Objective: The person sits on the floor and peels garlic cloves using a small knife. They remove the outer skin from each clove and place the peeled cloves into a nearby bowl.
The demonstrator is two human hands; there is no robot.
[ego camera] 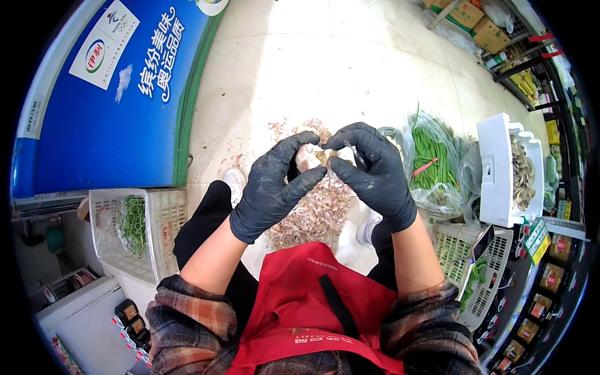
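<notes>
Both of my hands wear black gloves and meet over the floor in front of me. My left hand (276, 180) grips a pale garlic bulb (308, 158) from its left side, thumb below and fingers above. My right hand (372, 171) pinches the right part of the same bulb, where a brownish spot shows near the root or stem. The fingers hide part of the bulb. Below the hands a heap of papery garlic skins (311, 215) lies on the floor between my feet.
At right stand a plastic bag of green garlic stems (433, 157) with a red tie, a white foam box of mushrooms (494, 168) and a plastic crate (487, 276). At left are a crate of greens (150, 234) and a blue freezer (108, 136). Shelves (520, 70) line the far right.
</notes>
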